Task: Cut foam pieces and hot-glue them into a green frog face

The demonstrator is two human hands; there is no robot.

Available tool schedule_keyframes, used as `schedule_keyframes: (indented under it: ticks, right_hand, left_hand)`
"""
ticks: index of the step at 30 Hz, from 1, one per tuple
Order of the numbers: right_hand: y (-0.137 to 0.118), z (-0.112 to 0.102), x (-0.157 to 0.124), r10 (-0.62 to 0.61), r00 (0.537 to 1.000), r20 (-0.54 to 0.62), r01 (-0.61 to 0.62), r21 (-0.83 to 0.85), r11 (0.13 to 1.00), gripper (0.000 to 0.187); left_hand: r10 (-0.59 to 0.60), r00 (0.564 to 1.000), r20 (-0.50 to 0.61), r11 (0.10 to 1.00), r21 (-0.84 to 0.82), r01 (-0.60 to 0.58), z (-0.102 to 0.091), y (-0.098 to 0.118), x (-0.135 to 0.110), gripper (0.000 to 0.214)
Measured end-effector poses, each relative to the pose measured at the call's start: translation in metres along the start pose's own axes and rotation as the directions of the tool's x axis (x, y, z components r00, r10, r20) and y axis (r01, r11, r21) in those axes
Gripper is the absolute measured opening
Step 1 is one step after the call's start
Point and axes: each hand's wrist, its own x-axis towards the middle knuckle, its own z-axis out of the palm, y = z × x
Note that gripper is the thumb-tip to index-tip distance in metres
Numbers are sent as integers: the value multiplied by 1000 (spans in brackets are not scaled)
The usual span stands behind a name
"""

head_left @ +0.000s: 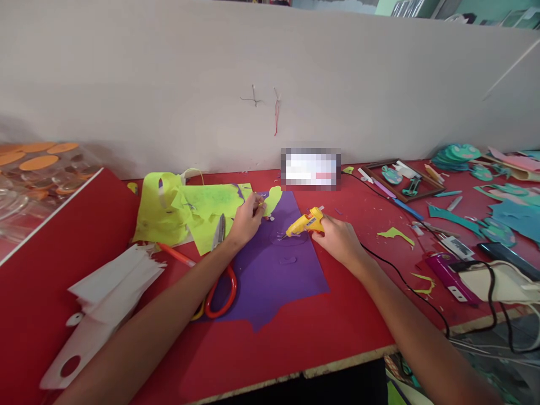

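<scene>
My right hand is wrapped round the handle of a yellow hot glue gun. Its nozzle points left and down, just over a purple sheet that lies flat on the table. In a pinch, my left hand grips a small yellow-green cut piece above the sheet's upper part. A small purple cut-out rests on the sheet below the nozzle. Partly under my left forearm lie scissors with red handles. Larger yellow-green sheets, with ragged cut edges, lie left of my left hand.
White cut sheets and an orange pen lie at left, by a red panel. Clear jars with orange lids stand behind it. A brown tray, teal cut-outs, a purple power strip and a black cord occupy the right.
</scene>
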Motion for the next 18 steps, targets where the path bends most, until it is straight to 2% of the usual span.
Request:
schedule_keyframes:
  ticks: [4, 9, 18]
  right_hand:
    - [4, -2, 0, 9, 999, 34, -9, 0, 1000, 9]
    - [11, -7, 1, 1, 998, 69, -2, 18, 1000, 22]
    - [24, -12, 1, -18, 996, 86, 15, 35, 999, 22]
  left_hand:
    - [-4, 1000, -6, 1000, -12, 4, 0, 1, -1, 4]
    - [-11, 1000, -4, 1000, -23, 11, 0, 3, -1, 5]
    - [-14, 1000, 4, 1000, -14, 14, 0, -1, 0, 4]
